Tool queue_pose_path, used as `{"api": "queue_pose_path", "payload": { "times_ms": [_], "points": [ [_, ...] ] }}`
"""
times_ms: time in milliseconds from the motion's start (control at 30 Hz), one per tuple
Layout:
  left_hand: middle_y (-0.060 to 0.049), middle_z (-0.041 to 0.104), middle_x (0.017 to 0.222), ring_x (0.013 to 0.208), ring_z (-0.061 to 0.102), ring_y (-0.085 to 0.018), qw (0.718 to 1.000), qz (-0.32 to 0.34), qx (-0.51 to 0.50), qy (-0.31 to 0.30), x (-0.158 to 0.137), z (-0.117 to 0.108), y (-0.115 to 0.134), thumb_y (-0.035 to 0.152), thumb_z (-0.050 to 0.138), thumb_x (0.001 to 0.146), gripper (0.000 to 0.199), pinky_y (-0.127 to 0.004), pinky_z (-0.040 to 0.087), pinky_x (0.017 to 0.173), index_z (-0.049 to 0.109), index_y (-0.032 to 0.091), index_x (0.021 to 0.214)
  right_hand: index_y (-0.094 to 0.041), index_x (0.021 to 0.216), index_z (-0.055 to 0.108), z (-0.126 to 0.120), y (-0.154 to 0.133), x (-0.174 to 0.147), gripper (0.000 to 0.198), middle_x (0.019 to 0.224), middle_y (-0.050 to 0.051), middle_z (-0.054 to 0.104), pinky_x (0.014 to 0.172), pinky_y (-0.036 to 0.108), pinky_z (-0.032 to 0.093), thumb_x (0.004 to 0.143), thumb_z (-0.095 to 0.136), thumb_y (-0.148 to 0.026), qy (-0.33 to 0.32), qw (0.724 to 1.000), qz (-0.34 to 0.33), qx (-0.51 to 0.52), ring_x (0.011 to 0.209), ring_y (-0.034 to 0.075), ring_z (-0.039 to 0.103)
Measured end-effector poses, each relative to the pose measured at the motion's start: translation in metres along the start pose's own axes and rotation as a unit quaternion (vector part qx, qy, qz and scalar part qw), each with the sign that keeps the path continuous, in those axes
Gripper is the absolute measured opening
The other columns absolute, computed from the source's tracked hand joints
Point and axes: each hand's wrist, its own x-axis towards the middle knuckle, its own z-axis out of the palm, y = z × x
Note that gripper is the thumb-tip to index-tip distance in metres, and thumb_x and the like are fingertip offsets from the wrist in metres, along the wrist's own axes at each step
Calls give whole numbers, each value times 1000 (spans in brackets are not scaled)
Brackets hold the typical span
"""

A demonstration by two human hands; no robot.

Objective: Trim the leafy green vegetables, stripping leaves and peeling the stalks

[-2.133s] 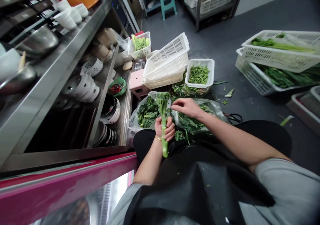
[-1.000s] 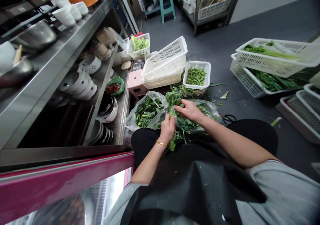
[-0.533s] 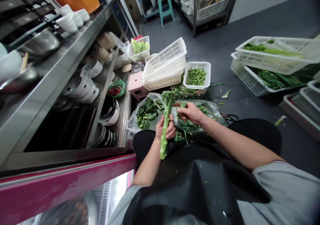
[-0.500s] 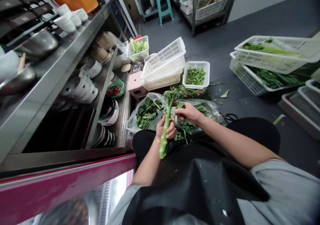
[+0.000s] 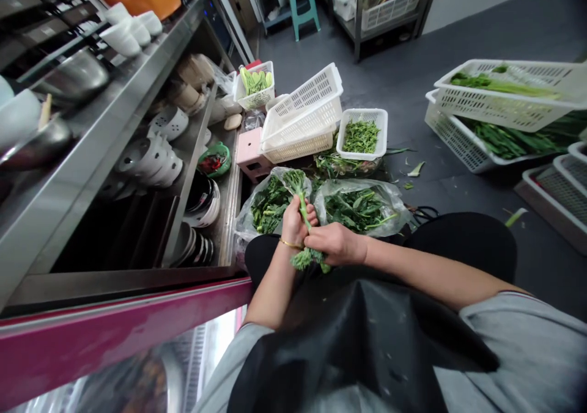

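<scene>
Before me, the left hand (image 5: 296,222) is gripping a green stalk (image 5: 303,209) in curled fingers, the fisted right hand (image 5: 334,243) seemingly holding and plucking florets (image 5: 301,259) near the stalk's base, next needing steadiness.

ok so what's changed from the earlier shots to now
The right hand has moved down from near the top of the stalk to just below the left hand, with florets showing beneath it. The stalk now leans left. The left hand still grips it; bags and baskets stayed put.
</scene>
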Motion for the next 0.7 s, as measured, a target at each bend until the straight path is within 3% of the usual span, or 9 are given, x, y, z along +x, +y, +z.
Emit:
{"api": "queue_pose_path", "payload": {
  "times_ms": [67, 133, 233, 367, 533, 633, 700],
  "points": [
    [2, 49, 53, 41, 44, -8, 999, 29, -10, -10, -1, -1, 4, 43, 49, 87, 29, -19, 37, 43, 53, 15, 80, -18, 85, 57, -4, 7, 0, 12, 75, 2, 61, 63, 24, 44, 79, 52, -28, 61, 995, 74, 30, 68, 13, 56],
    [1, 53, 58, 47, 51, -10, 999, 31, -3, -43, -6, 0, 4, 46, 48, 87, 31, -22, 42, 48, 56, 15, 91, -17, 87, 57, -13, 21, 6, 16, 71, 0, 61, 59, 24, 44, 79, 53, -30, 156, 966, 193, 73, 62, 12, 54],
    [1, 56, 64, 56, 57, -12, 997, 17, 23, -79, -14, 1, 1, 42, 58, 82, 29, -24, 47, 54, 55, 17, 95, -16, 84, 57, -25, 40, 18, 18, 60, -3, 56, 49, 22, 40, 74, 59, -31, 188, 932, 288, 116, 49, 10, 49],
    [4, 59, 75, 61, 58, -10, 994, 74, 37, -67, -17, 3, -1, 25, 73, 69, 31, -23, 49, 59, 51, 20, 90, -17, 82, 54, -25, 44, 23, 23, 49, -7, 50, 40, 21, 35, 71, 64, -35, 162, 919, 313, 175, 39, 9, 43],
    [5, 53, 68, 57, 56, -9, 987, 125, 84, -46, -14, 6, -2, 27, 74, 67, 33, -20, 47, 53, 45, 19, 81, -19, 84, 50, -20, 44, 19, 34, 44, -8, 47, 38, 22, 35, 71, 67, -47, 146, 902, 314, 257, 37, 9, 41],
    [6, 51, 67, 56, 54, -8, 975, 170, 139, -18, -13, 4, -6, 25, 76, 64, 35, -17, 45, 48, 45, 19, 78, -19, 77, 50, -20, 50, 20, 38, 43, -7, 45, 38, 22, 33, 71, 66, -53, 131, 904, 332, 234, 36, 9, 39],
    [5, 52, 69, 57, 56, -8, 977, 161, 137, -25, -12, 1, -7, 22, 77, 63, 35, -16, 44, 47, 46, 20, 79, -18, 75, 53, -21, 55, 21, 39, 47, -5, 48, 42, 23, 35, 72, 64, -54, 122, 923, 316, 185, 41, 10, 42]
  ]
}}
